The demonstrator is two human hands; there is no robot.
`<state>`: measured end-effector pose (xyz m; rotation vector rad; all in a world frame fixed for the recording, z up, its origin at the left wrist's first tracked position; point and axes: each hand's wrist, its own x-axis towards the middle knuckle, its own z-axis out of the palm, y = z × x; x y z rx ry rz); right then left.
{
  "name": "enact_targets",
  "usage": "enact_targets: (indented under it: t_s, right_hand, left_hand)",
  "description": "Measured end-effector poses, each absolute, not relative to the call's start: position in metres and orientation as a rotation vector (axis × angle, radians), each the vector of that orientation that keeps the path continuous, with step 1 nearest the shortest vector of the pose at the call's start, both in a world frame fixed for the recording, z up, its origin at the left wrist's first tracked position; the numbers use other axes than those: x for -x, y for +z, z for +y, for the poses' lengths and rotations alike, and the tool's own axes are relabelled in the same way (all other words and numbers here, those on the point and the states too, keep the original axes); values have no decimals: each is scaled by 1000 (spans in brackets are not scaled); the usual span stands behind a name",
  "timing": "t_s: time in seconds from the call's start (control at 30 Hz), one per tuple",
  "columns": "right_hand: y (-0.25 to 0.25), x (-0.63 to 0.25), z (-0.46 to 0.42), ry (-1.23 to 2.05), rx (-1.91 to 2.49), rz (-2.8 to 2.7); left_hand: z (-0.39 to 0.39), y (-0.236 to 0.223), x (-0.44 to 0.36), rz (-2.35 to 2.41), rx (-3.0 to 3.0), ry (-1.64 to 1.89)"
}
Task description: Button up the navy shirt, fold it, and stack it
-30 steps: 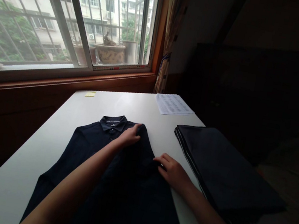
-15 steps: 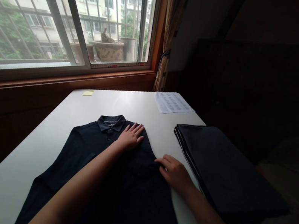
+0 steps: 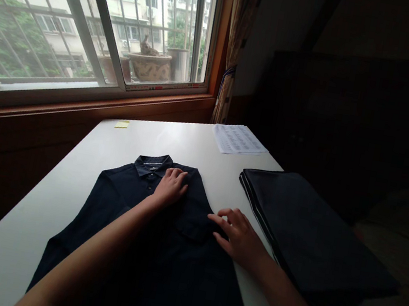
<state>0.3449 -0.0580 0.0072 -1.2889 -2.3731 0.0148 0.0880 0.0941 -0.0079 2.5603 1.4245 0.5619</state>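
Head view: there's a dark button-up shirt (image 3: pixel 184 275) laid out on a white table (image 3: pixel 190 145), front side up, collar (image 3: pixel 147 169) at the far end and the body running back towards the person. My guess is it's turned that way so the shoulders and both sides sit within easy reach.

The left hand (image 3: pixel 170 187) rests on the chest just beside the collar. Its grip is loose, fingers a bit curled with the thumb off to the side, so to me it reads as light pressure to stop the cloth sliding, not a pinch. The right hand (image 3: pixel 238 234) is at the shirt's right edge, index finger and thumb apart. That grip looks open, probably steadying the edge; can't really tell how firmly it's touching, the fabric's too dark.

The folded dark cloth (image 3: pixel 305 227) lies to the right, well apart from the collar, which I reckon leaves the shirt some room. Printed papers (image 3: pixel 240 139) and a yellow note (image 3: pixel 122 124) sit along the far end, out of the way of both arms.
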Motion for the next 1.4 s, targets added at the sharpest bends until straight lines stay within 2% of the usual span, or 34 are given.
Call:
enact_targets:
  t_s: [0.53,0.9,1.1,1.4]
  right_hand:
    - [11,-328,-59,44,983,-2473]
    - [7,-323,-62,124,918,-2430]
    - [5,-327,-59,139,1007,-2365]
    - [-1,-343,-53,216,1146,-2381]
  left_hand:
    - [77,31,-50,1154,-2242,239]
    - [65,40,-39,1198,-2429,212]
    - [67,24,-82,1064,-2738,350]
    - [95,-16,-122,1137,-2864,224]
